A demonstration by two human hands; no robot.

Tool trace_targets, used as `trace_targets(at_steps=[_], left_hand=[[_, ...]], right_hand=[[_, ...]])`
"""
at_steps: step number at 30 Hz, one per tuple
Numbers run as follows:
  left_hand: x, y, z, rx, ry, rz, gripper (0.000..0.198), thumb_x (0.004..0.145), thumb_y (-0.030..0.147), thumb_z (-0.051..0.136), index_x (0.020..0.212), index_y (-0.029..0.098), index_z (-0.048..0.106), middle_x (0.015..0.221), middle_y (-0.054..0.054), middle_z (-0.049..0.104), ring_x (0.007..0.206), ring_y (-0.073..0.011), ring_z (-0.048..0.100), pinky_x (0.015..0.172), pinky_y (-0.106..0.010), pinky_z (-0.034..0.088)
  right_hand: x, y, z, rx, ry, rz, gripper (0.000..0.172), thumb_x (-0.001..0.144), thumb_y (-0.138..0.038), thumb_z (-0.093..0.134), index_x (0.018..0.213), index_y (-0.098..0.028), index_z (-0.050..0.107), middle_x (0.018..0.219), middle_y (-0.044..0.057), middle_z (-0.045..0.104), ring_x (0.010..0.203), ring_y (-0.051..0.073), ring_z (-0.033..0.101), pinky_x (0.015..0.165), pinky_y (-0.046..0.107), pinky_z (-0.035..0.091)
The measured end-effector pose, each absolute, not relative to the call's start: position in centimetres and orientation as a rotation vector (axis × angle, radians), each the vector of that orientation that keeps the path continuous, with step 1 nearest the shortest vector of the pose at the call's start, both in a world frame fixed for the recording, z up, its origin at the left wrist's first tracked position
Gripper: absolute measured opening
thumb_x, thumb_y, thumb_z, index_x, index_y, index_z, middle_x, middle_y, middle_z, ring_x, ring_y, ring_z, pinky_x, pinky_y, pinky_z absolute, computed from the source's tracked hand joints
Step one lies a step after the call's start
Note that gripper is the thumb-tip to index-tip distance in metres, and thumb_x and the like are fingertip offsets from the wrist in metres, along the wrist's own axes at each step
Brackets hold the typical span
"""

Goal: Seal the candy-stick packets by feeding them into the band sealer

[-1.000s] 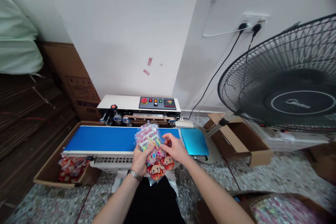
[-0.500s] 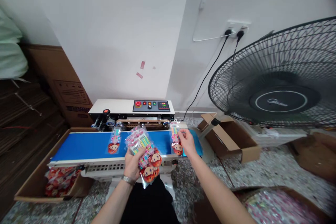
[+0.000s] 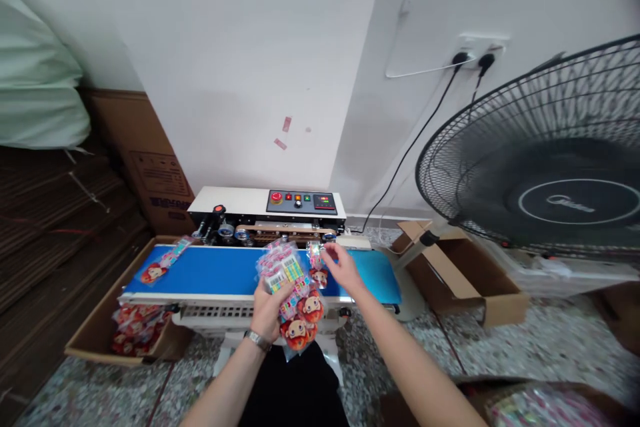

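Observation:
My left hand (image 3: 269,312) grips a stack of clear packets (image 3: 293,293) printed with cartoon faces, held just in front of the blue conveyor belt (image 3: 220,270). My right hand (image 3: 340,267) hovers over the belt's right part, fingers on a single packet (image 3: 316,265) that lies on the belt under the sealer head. Another packet (image 3: 161,265) hangs over the belt's left end. Behind the belt stands the sealing machine (image 3: 270,212) with its control panel.
A cardboard box (image 3: 95,337) under the belt's left end holds several sealed packets. An open empty box (image 3: 463,273) sits on the floor at right. A large black fan (image 3: 545,160) fills the right side. Cables run to a wall socket (image 3: 475,47). Flat cartons lean at left.
The packet on the belt has travelled left to the belt's end. My right hand moved left with a packet, which now lies near the belt's middle. The stack stays in my left hand.

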State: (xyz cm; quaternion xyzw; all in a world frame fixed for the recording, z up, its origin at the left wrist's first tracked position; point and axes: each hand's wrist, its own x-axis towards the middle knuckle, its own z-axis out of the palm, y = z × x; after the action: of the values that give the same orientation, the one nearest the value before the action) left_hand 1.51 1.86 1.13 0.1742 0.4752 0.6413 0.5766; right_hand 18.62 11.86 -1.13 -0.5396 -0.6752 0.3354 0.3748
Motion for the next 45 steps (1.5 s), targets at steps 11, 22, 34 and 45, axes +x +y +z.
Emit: trace_targets(at_steps=[11, 22, 34, 45], left_hand=[[2.2, 1.8, 2.1, 0.443, 1.106, 1.563, 0.051, 0.054, 0.021, 0.076, 0.100, 0.017, 0.053, 0.091, -0.008, 0.068, 0.079, -0.0238, 0.065, 0.072, -0.036, 0.052], [1.0, 1.5, 1.5, 0.359, 1.174, 1.506, 0.047, 0.054, 0.019, 0.076, 0.094, 0.020, 0.053, 0.081, -0.004, 0.069, 0.071, -0.0232, 0.066, 0.067, -0.038, 0.054], [1.8, 1.5, 2.2, 0.421, 1.102, 1.497, 0.052, 0.053, 0.023, 0.076, 0.099, 0.017, 0.053, 0.090, -0.009, 0.068, 0.078, -0.0252, 0.065, 0.073, -0.040, 0.052], [2.8, 1.4, 2.0, 0.423, 1.077, 1.529, 0.048, 0.057, 0.022, 0.074, 0.099, 0.017, 0.053, 0.088, -0.007, 0.068, 0.080, -0.0245, 0.065, 0.072, -0.038, 0.052]], right_hand=[[17.2, 7.0, 0.8, -1.093, -1.558, 1.231, 0.021, 0.075, -0.039, 0.055, 0.081, -0.020, 0.049, 0.070, -0.003, 0.053, 0.063, 0.011, 0.053, 0.058, 0.022, 0.043], [24.6, 13.6, -5.2, -1.797, -1.124, 0.707, 0.027, 0.065, -0.034, 0.058, 0.087, -0.018, 0.053, 0.063, 0.000, 0.061, 0.054, 0.014, 0.057, 0.049, 0.022, 0.040], [17.1, 9.8, 0.7, -1.221, -1.717, 1.018, 0.023, 0.078, -0.040, 0.048, 0.088, -0.020, 0.055, 0.076, 0.001, 0.062, 0.067, 0.014, 0.057, 0.061, 0.024, 0.044], [16.3, 6.8, 2.1, -1.260, -1.620, 0.837, 0.027, 0.084, -0.041, 0.041, 0.081, -0.019, 0.057, 0.073, 0.002, 0.060, 0.065, 0.014, 0.054, 0.059, 0.023, 0.041]])
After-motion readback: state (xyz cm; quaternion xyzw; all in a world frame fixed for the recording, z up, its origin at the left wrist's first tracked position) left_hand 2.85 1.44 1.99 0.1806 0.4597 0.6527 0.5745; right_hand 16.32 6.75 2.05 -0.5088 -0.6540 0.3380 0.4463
